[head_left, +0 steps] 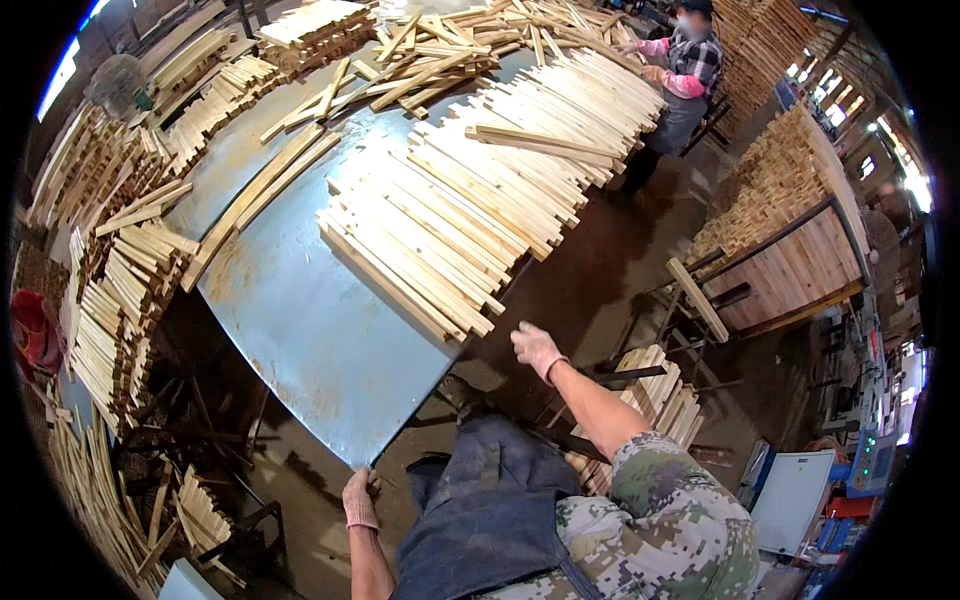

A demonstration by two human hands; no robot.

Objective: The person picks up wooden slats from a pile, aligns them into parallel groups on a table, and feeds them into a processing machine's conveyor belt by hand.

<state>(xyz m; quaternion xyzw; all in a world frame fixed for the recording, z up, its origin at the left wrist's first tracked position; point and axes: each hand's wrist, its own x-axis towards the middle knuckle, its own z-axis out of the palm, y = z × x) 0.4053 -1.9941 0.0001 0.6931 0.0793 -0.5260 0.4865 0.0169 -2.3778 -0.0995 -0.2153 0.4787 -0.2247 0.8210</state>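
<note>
1. Wood stock fills this workshop on every side, with a grey metal counter (300,320) running away from the person toward the far end.
2. Long pale wooden slats (470,215) lie in a broad bundle across the right half of the counter, their near ends jutting a little past its right edge.
3. Bare metal shows on the near left part of the counter, from its front corner up to the slat ends.
4. The left hand (360,497), gloved, has its grip closed on the near corner edge of the counter.
5. The right hand (535,347), also gloved, hangs in the air with fingers spread and grasps nothing; it is just beside the closest slat ends, apart from them.
6. Dark floor (590,270) opens to the right of the counter, a clear lane between its right edge and a wooden pallet stack (790,240).
7. A small stack of short boards (660,395) sits low by the person's right arm.
8. More slat piles (120,300) crowd the left edge of the counter, leaving little gap there.
9. Another person (685,75) in a plaid shirt and apron stands at the far right corner, hands on the slats there.
</note>
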